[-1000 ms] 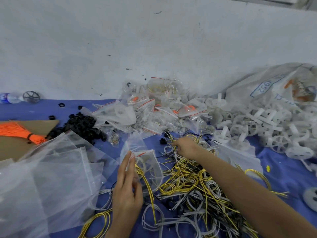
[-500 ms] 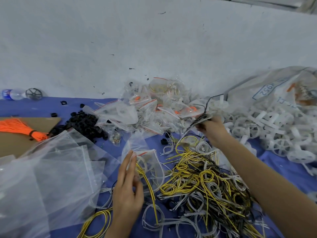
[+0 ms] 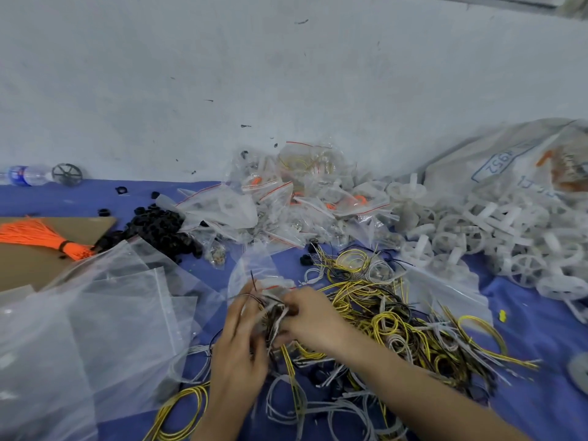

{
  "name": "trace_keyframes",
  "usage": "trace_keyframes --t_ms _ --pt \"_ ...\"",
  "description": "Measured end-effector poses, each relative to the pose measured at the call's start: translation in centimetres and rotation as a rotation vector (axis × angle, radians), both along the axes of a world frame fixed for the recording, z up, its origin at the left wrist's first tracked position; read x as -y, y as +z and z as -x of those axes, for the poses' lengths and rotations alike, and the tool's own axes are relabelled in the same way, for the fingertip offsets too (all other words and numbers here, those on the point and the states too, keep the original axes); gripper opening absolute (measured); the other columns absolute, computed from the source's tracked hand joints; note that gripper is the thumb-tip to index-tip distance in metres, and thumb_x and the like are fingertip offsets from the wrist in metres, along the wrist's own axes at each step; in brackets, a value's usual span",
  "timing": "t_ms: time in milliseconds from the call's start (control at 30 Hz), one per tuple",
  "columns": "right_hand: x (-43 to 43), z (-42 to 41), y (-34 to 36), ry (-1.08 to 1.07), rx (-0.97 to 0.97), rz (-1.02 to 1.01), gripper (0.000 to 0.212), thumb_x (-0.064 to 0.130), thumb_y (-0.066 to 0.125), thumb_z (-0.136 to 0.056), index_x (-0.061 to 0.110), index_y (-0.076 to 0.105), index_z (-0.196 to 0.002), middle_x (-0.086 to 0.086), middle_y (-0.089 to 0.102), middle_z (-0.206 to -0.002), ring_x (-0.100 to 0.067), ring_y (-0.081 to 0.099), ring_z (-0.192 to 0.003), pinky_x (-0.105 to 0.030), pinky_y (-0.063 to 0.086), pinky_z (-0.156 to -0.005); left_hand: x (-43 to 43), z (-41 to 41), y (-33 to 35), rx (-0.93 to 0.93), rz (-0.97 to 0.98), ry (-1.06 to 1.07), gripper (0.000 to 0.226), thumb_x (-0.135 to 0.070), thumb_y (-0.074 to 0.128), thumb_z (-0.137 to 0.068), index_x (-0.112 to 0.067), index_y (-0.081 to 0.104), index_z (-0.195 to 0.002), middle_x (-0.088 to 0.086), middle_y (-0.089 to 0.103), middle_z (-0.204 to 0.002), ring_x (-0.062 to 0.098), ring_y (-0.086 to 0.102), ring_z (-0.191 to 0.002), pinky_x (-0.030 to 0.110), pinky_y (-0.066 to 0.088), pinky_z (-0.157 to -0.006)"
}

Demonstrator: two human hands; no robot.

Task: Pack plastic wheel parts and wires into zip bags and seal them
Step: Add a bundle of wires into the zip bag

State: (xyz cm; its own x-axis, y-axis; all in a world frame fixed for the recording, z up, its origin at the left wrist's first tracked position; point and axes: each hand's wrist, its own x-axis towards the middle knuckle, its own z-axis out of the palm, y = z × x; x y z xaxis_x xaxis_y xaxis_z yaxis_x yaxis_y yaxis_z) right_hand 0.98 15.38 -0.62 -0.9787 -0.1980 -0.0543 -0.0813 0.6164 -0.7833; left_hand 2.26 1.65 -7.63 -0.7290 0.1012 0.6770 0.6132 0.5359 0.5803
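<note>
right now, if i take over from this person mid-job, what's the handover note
Left hand holds the open zip bag by its mouth. Right hand grips a wire bundle at that mouth; motion blur hides how far in it is.
Loose wires lie right of the hands, white wheels far right, empty bags left.
Done: packed bags heaped by the wall.
Left: finish this bag, seal it, then work through the rest.
</note>
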Motion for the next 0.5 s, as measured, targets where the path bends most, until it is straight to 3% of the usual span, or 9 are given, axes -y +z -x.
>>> trace_keyframes --t_ms 67,133,200,267,333,367,400,433,500 --pt "1.2 -0.5 -1.3 -0.102 -0.019 0.176 0.023 0.002 0.051 -0.085 0.015 0.068 -0.076 -0.012 0.068 -0.068 -0.029 0.067 -0.058 -0.033 0.055 -0.049 0.2 0.0 0.2 -0.032 0.052 -0.042 0.059 -0.014 0.034 -0.076 -0.024 0.042 -0.134 0.003 0.04 -0.145 0.012 0.052 -0.109 0.009 0.039 -0.079" --pt "1.3 -0.8 -1.2 -0.187 0.05 0.493 0.035 -0.002 0.049 -0.086 0.019 0.067 -0.064 -0.004 0.061 -0.054 -0.019 0.059 -0.043 -0.02 0.042 -0.038 0.3 -0.2 0.7 -0.033 0.106 -0.094 0.065 -0.011 0.032 -0.077 -0.026 0.038 -0.14 -0.004 0.036 -0.151 0.006 0.05 -0.113 0.01 0.039 -0.084" --pt "0.9 -0.7 -0.8 -0.254 0.052 0.731 0.028 -0.005 0.052 -0.086 0.012 0.069 -0.07 -0.008 0.063 -0.059 -0.018 0.059 -0.048 -0.022 0.046 -0.045 0.1 -0.4 1.0 -0.053 0.129 -0.127 0.066 -0.01 0.033 -0.079 -0.03 0.036 -0.142 -0.011 0.032 -0.152 -0.001 0.053 -0.108 0.011 0.043 -0.079" --pt "2.0 -0.8 -0.6 -0.245 0.132 0.877 0.017 0.002 0.055 -0.089 0.009 0.069 -0.085 -0.02 0.069 -0.088 -0.019 0.063 -0.063 -0.027 0.05 -0.06 -0.4 -0.9 1.2 -0.051 0.129 -0.162 0.067 -0.009 0.035 -0.08 -0.03 0.036 -0.143 -0.014 0.028 -0.153 -0.004 0.052 -0.107 0.012 0.045 -0.075" --pt "4.1 -0.8 -1.7 -0.541 -0.011 0.708 0.028 0.004 0.045 -0.092 0.012 0.064 -0.111 -0.017 0.057 -0.129 -0.004 0.063 -0.07 -0.021 0.047 -0.06 -0.8 -1.3 1.5 -0.058 0.115 -0.181 0.065 -0.007 0.034 -0.081 -0.027 0.037 -0.142 -0.015 0.028 -0.153 -0.009 0.044 -0.117 0.013 0.045 -0.079" --pt "5.5 -0.9 -1.4 -0.558 -0.093 0.738 0.043 0.002 0.042 -0.088 0.011 0.056 -0.128 -0.008 0.048 -0.142 0.0 0.06 -0.07 -0.017 0.043 -0.056 -0.8 -1.5 1.7 -0.086 0.111 -0.189 0.063 -0.006 0.034 -0.081 -0.025 0.039 -0.141 -0.014 0.03 -0.152 -0.01 0.041 -0.12 0.013 0.044 -0.082" --pt "7.4 -0.4 -2.0 -0.665 -0.31 0.599 0.054 0.002 0.039 -0.085 0.01 0.046 -0.138 -0.001 0.042 -0.147 0.0 0.058 -0.068 -0.017 0.04 -0.055 -0.9 -1.7 1.8 -0.13 0.116 -0.199 0.059 -0.004 0.034 -0.082 -0.023 0.043 -0.138 -0.014 0.033 -0.15 -0.007 0.043 -0.121 0.013 0.044 -0.085" --pt "9.2 -0.6 -2.5 -0.705 -0.412 0.5 0.055 0.005 0.037 -0.086 0.008 0.043 -0.14 0.001 0.04 -0.148 -0.001 0.057 -0.066 -0.017 0.039 -0.055 -1.0 -1.9 1.9 -0.18 0.124 -0.207 0.055 -0.003 0.035 -0.083 -0.02 0.046 -0.134 -0.014 0.036 -0.148 -0.001 0.049 -0.119 0.016 0.046 -0.087" --pt "10.2 -1.2 -2.9 -0.745 -0.467 0.203 0.04 0.009 0.043 -0.088 0.003 0.06 -0.125 -0.005 0.046 -0.142 -0.004 0.062 -0.07 -0.019 0.044 -0.057 -1.7 -2.5 2.2 -0.259 0.139 -0.214 0.046 -0.002 0.037 -0.086 -0.015 0.05 -0.128 -0.01 0.042 -0.144 0.016 0.061 -0.108 0.028 0.052 -0.082"
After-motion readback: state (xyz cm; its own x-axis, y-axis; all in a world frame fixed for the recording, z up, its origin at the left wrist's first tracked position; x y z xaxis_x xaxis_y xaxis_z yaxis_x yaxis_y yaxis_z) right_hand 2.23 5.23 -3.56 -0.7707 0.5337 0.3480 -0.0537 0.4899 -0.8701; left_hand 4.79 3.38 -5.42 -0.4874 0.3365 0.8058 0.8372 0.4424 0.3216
